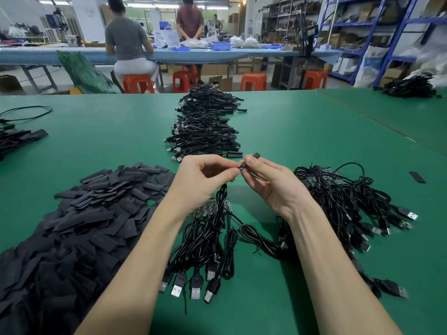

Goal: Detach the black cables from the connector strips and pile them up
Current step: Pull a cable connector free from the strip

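Above the green table (302,122), the right hand (271,184) pinches a small black sleeve (251,158) that slants up and to the right past its fingertips, while the left hand (203,180) pinches the black cable (223,197) hanging down to the cable bunch (205,250).

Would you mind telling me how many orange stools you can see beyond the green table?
4. One orange stool is under the seated person, a second just right of it, a third further right, a fourth near the blue shelving. Others may be hidden.
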`<action>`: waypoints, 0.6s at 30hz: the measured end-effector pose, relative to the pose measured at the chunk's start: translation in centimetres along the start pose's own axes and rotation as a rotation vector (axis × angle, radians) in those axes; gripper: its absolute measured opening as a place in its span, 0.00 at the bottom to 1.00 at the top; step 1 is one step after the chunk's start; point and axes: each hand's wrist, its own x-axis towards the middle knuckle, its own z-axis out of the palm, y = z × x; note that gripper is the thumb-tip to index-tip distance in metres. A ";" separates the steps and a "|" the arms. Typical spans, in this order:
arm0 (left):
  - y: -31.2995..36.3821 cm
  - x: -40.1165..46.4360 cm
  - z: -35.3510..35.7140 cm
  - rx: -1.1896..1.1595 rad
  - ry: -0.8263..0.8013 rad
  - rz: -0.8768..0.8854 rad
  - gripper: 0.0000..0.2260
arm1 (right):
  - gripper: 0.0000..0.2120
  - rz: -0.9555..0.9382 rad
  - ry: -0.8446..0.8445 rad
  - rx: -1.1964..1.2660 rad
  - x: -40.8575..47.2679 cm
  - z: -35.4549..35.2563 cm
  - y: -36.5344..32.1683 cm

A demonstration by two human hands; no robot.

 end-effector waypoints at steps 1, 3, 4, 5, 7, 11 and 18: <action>0.0 0.0 0.0 -0.007 0.006 0.000 0.07 | 0.05 -0.003 -0.002 0.006 0.0 0.0 0.0; -0.1 0.1 0.1 -0.024 0.020 0.000 0.06 | 0.05 -0.006 -0.005 0.015 0.0 0.1 -0.1; -0.1 0.1 0.1 -0.030 0.028 0.004 0.06 | 0.05 -0.006 -0.007 0.017 0.1 0.1 -0.1; -0.2 0.1 0.1 -0.033 0.034 0.009 0.05 | 0.05 -0.007 -0.010 0.016 0.1 0.1 -0.1; -0.3 0.1 0.1 -0.036 0.037 0.013 0.05 | 0.06 -0.006 -0.022 0.008 0.0 0.2 0.0; -0.4 0.2 -0.1 -0.020 0.037 0.010 0.05 | 0.09 0.003 -0.042 -0.005 0.1 0.3 0.2; -1.0 0.2 -0.1 -0.057 0.067 -0.036 0.04 | 0.15 -0.003 0.014 -0.053 0.0 0.4 0.4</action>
